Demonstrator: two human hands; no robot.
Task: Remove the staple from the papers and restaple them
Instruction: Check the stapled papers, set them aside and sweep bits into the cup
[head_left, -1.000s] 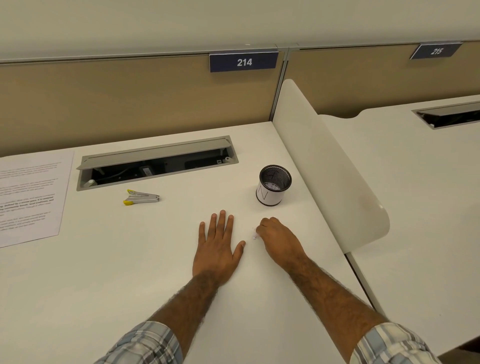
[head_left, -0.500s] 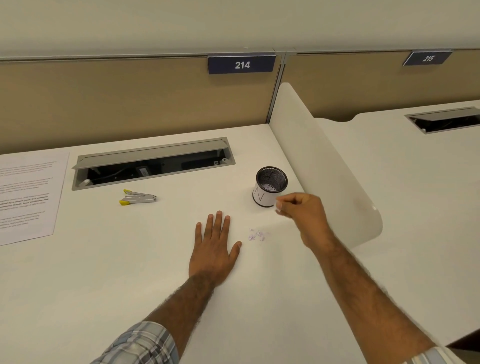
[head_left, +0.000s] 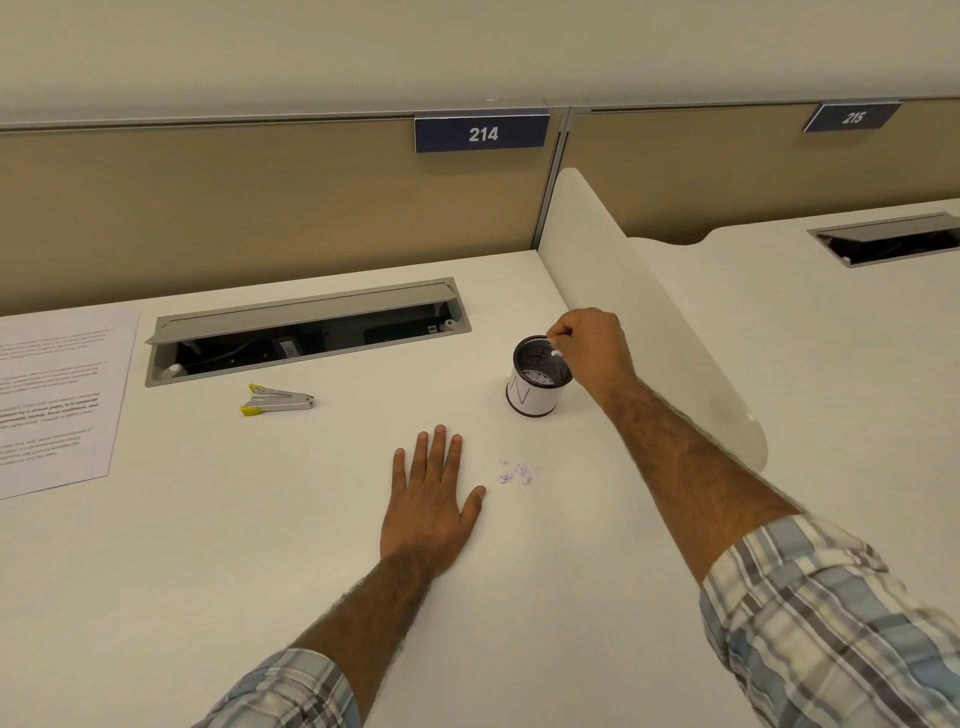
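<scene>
On the white worktop (head_left: 156, 571) the papers (head_left: 52, 405) lie at the frame's left edge, the left hand (head_left: 428, 509) rests flat at centre, the right hand (head_left: 592, 348) pinches a white scrap (head_left: 557, 353) over the mesh cup (head_left: 535, 397), the stapler (head_left: 278, 401) lies left of the cup, and loose scraps (head_left: 517, 473) lie beside the left thumb.

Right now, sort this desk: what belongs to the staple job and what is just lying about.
Job: papers, yellow-tipped staple tool, loose scraps, mesh cup, right hand pinching a scrap over it.
Lying about: cable hatch, 214 sign, desk divider.
</scene>
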